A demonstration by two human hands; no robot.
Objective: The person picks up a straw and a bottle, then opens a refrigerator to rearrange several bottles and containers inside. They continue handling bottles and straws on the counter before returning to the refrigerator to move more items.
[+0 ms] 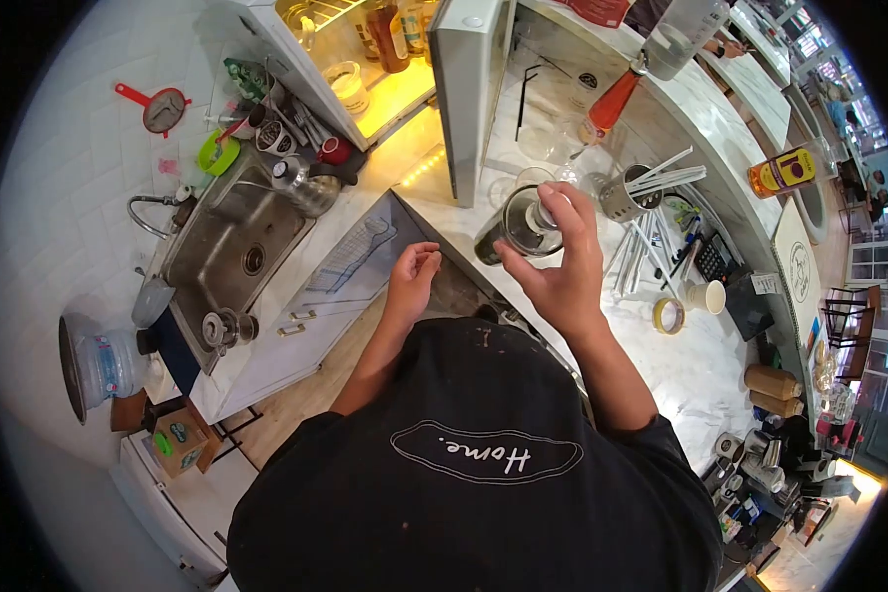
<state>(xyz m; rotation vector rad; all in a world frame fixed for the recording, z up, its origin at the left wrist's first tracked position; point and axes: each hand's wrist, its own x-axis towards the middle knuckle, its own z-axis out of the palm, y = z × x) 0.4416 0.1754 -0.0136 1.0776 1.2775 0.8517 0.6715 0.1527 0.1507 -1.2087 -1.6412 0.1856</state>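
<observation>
My right hand (569, 261) reaches over the white marble counter, thumb and fingers curved around a round glass jar (523, 225) with dark lower sides. A clear glassy part shows at its top near the fingertips; its exact shape I cannot make out. My left hand (414, 281) hangs in front of my body, fingers curled in, with nothing visible in it. Close to the jar are several clear glasses (538, 145), a metal holder (626, 200) full of white straws, and a tilted bottle of red liquid (610, 107).
An open fridge door (464, 94) stands upright ahead, with lit shelves of bottles (387, 37). Left is a steel sink (217, 252) with a metal kettle (306, 187) beside it. On the right counter are a tape roll (668, 316), a paper cup (707, 297) and loose straws.
</observation>
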